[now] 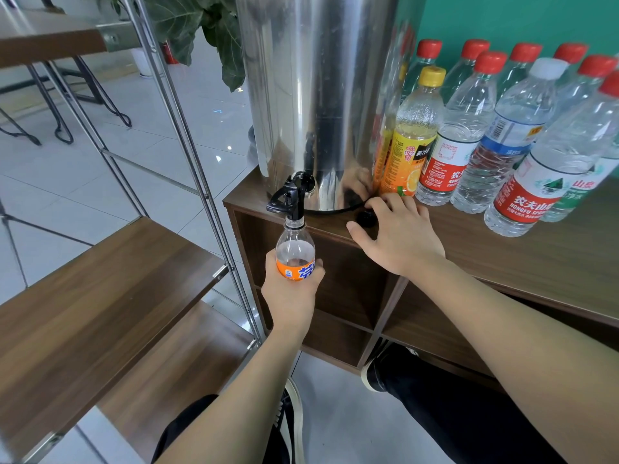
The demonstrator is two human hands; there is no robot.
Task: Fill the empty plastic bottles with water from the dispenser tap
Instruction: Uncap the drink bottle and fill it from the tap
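While the orange-labelled bottle (294,254) is held by the left hand (290,293) with its open neck right under the black tap (290,195) of the steel dispenser (315,95), the filling step is judged to be just beginning, since little or no water can be made out inside. The left grip is clenched around the lower body of the bottle. The right hand (398,234) lies with relaxed fingers on the desk (536,262) just right of the dispenser base, beside a small black cap (365,218); whether the cap is touched cannot be told.

For a clean fill, the bottle should be kept upright and its mouth centred under the spout, and the tap lever would best be worked by the free right hand. The flow should be stopped before the neck is reached, as a soft bottle squeezed too hard may spill.

Right of the dispenser, a row of capped bottles (469,128) stands close together, so sideways reach there is tight and one could be toppled. The tap overhangs the desk edge, below which open air and open cabinet shelves are found. Left of the dispenser, a metal-framed shelf (100,289) stands near, so room for the left elbow is judged narrow
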